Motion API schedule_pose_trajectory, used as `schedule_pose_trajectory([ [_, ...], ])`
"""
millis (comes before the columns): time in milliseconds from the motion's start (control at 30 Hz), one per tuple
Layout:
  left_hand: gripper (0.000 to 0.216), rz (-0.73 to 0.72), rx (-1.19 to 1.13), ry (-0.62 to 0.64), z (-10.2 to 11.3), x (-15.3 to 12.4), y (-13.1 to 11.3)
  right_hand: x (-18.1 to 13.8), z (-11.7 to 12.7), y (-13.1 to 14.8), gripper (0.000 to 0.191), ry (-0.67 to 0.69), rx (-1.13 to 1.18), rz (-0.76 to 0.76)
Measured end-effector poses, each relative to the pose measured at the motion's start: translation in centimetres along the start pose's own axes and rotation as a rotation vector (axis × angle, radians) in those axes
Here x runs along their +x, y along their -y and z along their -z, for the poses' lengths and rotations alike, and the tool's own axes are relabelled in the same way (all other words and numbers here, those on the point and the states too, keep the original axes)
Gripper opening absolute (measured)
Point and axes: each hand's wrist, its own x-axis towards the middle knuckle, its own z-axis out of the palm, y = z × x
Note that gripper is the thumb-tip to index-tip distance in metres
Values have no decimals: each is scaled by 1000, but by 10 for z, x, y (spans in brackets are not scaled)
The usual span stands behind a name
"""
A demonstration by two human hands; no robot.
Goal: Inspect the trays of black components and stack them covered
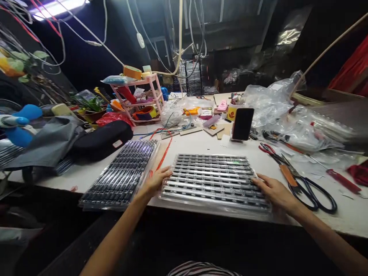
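Note:
A clear plastic tray [212,180] with several dark and silvery strips in parallel rows lies at the table's front edge. My left hand [156,181] is closed on its left side, fingers at the rim. On the right side my right hand [271,189] grips the same tray, thumb and fingers around the edge. What sits beneath the tray is hidden. Just left of my left hand lies a stack of similar trays [120,174], set at a slant, with a red cord [164,155] beside it. A small green mark [236,162] shows near the tray's far right corner.
Large scissors [307,188], pliers [268,149] and a red-handled screwdriver [343,181] lie on the right. A phone [243,124] stands upright behind the tray. At the left are a black case [103,140] and a pink rack [138,101]. Crumpled plastic bags [267,103] fill the back right; cables hang overhead.

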Motion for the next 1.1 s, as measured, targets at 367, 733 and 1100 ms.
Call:
schedule_pose_trajectory([
  [367,51,-147,931,-274,-18,-14,25,-3,-23,-13,63,-255,-356,115],
  [733,52,-321,788,-207,-25,-13,32,16,-39,-17,49,-226,-314,300],
  [1100,84,-515,956,175,12,-78,60,-56,10,-86,76,16,-365,713],
])
